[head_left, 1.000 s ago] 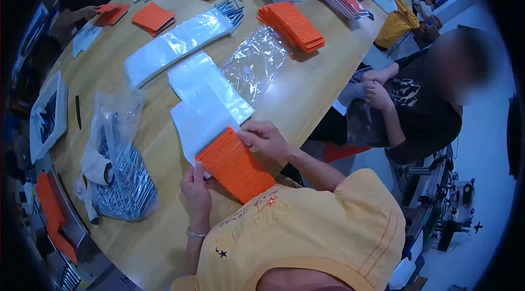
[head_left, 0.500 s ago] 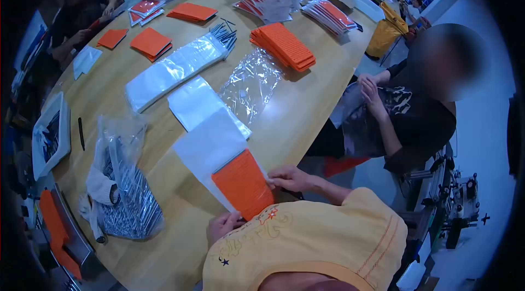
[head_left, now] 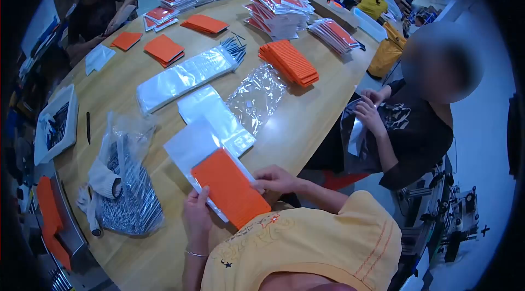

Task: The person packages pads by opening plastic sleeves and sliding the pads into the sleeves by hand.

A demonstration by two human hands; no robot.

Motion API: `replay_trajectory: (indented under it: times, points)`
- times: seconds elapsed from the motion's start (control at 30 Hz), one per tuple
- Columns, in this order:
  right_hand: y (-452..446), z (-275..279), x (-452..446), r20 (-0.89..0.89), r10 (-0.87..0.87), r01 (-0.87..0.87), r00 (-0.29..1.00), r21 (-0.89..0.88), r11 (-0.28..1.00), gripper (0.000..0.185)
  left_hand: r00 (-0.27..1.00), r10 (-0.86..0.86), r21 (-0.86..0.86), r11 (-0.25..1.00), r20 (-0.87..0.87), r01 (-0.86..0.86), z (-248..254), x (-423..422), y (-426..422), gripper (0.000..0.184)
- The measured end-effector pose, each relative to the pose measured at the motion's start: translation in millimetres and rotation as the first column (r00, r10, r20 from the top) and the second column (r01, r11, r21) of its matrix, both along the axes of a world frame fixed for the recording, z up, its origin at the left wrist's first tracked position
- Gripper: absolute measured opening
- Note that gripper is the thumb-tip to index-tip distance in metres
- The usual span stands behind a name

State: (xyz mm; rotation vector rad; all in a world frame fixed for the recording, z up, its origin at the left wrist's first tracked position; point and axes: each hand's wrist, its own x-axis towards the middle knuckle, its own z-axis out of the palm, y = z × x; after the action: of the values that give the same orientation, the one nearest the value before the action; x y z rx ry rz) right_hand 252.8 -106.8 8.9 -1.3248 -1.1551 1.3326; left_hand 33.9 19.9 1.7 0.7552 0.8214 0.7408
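Gripping orange pad (head_left: pixel 232 187) by its left edge with left hand (head_left: pixel 197 209), with thumb on top and fingers mostly out of sight. Pinching at the opposite edge with right hand (head_left: pixel 275 179), closed on border of white bag (head_left: pixel 188 140) just beside pad; can't tell if touching pad as well. Locating pad at near side of bench (head_left: pixel 306 110), over white bag, close in front of yellow shirt (head_left: pixel 306 242); can't tell whether inside bag or only on top. Seeing far end of bag poke out past pad and overlap flat bags (head_left: pixel 213 113).

Beyond that, noting long stack of clear bags (head_left: pixel 186 77) with dark sticks (head_left: pixel 234 50) at its right end, plus crumpled clear film (head_left: pixel 257 97) near orange stack (head_left: pixel 288 63). Off to left, logging filled plastic bag (head_left: pixel 131 198) with white glove (head_left: pixel 104 180) on it, black pen (head_left: pixel 88 128) and white tray (head_left: pixel 42 151). At far side, marking packed piles (head_left: pixel 279 9). To right, spotting seated person (head_left: pixel 415 121) in dark top, with both hands together above lap. At far left, spotting another person (head_left: pixel 101 12) by bench edge.
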Motion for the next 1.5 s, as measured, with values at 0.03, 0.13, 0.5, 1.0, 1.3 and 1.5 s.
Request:
replay_trajectory:
  times: [0.03, 0.13, 0.5, 1.0, 1.3, 1.5]
  points:
    - [1, 4, -3, 0.004, -0.001, 0.001, 1.0, -0.004, 1.0, 0.016, 1.0, -0.001, -0.004, 1.0, 0.004, 0.001, 2, -1, 0, 0.016]
    - [15, 25, -11, -0.177, 0.015, -0.035, 0.984, -0.111, 0.993, 0.016, 0.995, -0.02, 0.009, 1.0, -0.098, 0.021, 23, -15, 17, 0.017]
    - [38, 20, -17, -0.1, -0.219, 0.227, 0.971, 0.076, 0.971, 0.019, 0.993, -0.12, -0.065, 0.991, -0.012, 0.119, 7, -17, 1, 0.018]
    - [38, 19, -14, -0.136, -0.086, 0.088, 0.987, 0.011, 0.996, 0.024, 0.993, 0.053, -0.06, 0.997, 0.107, -0.046, -7, -25, -12, 0.007]
    - [34, 14, -14, -0.21, -0.065, 0.068, 0.975, 0.006, 0.998, 0.024, 0.99, 0.138, -0.045, 0.99, 0.021, -0.137, -7, -26, -22, 0.008]
    - [26, 15, -14, -0.19, -0.036, 0.036, 0.981, -0.005, 0.999, 0.025, 0.993, 0.117, 0.05, 0.992, -0.007, -0.117, -21, -35, -29, 0.008]
